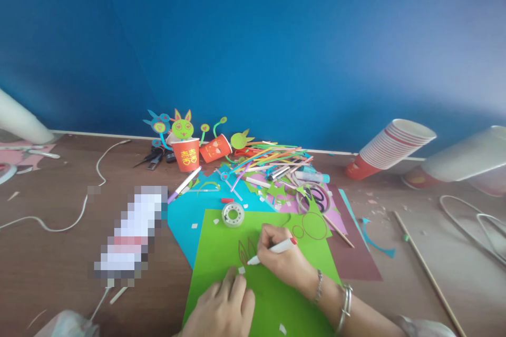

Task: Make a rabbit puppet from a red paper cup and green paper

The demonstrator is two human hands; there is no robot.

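A green sheet of paper lies on the brown table, partly over a blue sheet. My right hand is closed around a white marker with a red end, its tip touching the green sheet beside drawn ear-like outlines. Flat on the lower part of that sheet rests my left hand, fingers stretched out and holding nothing. A roll of clear tape sits at the sheet's upper edge, with a red cap just behind it. Circles are drawn on a green piece to the right.
Decorated red paper cups stand and lie near the blue wall, beside a pile of coloured straws. Scissors lie among paper scraps. A stack of cups leans at right, near a wooden stick. A white cable crosses the left side.
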